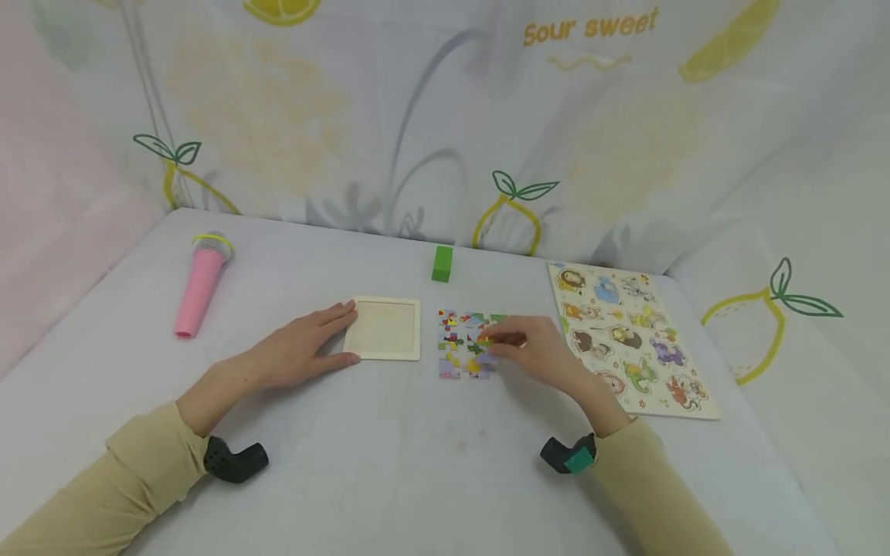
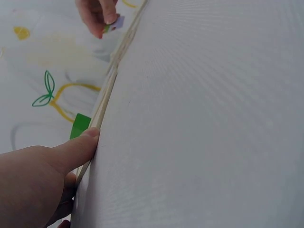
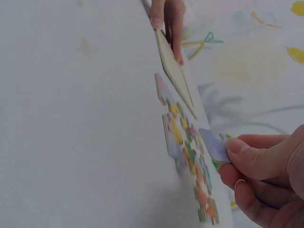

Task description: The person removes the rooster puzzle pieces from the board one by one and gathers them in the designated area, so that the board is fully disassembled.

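My right hand [image 1: 535,351] pinches a jigsaw piece [image 3: 214,145] between thumb and fingers; it is pale purple with some green. The piece hangs above a group of colourful jigsaw pieces [image 1: 450,340] spread on the table, and this hand hides the right part of that group. To the left lies a shallow square wooden tray [image 1: 385,357] with a raised rim and a bare inside. My left hand [image 1: 299,347] holds the tray by its left side, thumb at the near corner and fingers at the far one. The thumb presses the tray's edge in the left wrist view.
A green block [image 1: 442,264] stands behind the pieces. On the right lies a large board [image 1: 629,340] with animal pictures, close to my right hand. A pink microphone [image 1: 200,286] lies at the far left. Printed cloth [image 1: 389,116] hangs behind the white table.
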A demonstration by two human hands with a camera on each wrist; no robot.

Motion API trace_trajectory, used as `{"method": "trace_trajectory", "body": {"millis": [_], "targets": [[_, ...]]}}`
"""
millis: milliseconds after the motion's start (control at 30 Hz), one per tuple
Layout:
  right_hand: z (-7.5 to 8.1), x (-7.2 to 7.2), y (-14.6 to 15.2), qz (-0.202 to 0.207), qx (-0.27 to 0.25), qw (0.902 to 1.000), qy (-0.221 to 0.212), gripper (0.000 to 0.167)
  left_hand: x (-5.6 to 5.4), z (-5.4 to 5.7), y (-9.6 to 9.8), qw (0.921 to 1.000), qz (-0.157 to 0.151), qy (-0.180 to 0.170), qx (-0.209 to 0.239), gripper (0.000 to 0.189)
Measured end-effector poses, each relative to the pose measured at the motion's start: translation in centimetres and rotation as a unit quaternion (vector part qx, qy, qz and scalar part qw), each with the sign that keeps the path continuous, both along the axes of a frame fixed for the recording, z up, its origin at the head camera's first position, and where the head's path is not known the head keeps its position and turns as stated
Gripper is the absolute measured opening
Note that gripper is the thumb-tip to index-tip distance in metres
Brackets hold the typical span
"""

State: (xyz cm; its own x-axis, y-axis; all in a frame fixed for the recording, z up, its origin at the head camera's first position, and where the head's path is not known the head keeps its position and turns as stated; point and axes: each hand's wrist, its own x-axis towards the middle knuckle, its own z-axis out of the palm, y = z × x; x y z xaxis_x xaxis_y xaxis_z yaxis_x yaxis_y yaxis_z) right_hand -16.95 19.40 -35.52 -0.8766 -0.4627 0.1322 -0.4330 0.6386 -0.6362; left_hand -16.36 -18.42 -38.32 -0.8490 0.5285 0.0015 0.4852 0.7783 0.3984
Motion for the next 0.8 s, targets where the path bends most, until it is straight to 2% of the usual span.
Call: {"method": "trace_trajectory", "body": {"millis": [133,300,600,700,800], "targets": [[-0.1,0.5,1.9,-0.021,0.009,0.9996,-0.018,0.026,0.0,0.1,0.2,1.0,-0.002,0.003,-0.001,0.077],[-0.2,0.8,3.3,-0.022,0.027,0.9986,-0.039,0.017,0.0,0.0,0.3,1.0,-0.004,-0.005,0.0,0.078],[-0.9,0.4,3.7,0.007,0.036,0.9988,-0.033,0.014,0.0,-0.2,-0.1,1.0,0.002,-0.004,0.004,0.078],[-1.3,0.3,3.5,0.006,0.042,0.9985,-0.035,0.014,0.0,-0.3,-0.1,1.0,0.0,-0.003,0.003,0.078],[-1.5,0.3,3.4,-0.001,0.05,0.9986,-0.018,0.015,-0.1,-0.3,-0.1,1.0,0.0,0.002,0.003,0.078]]}}
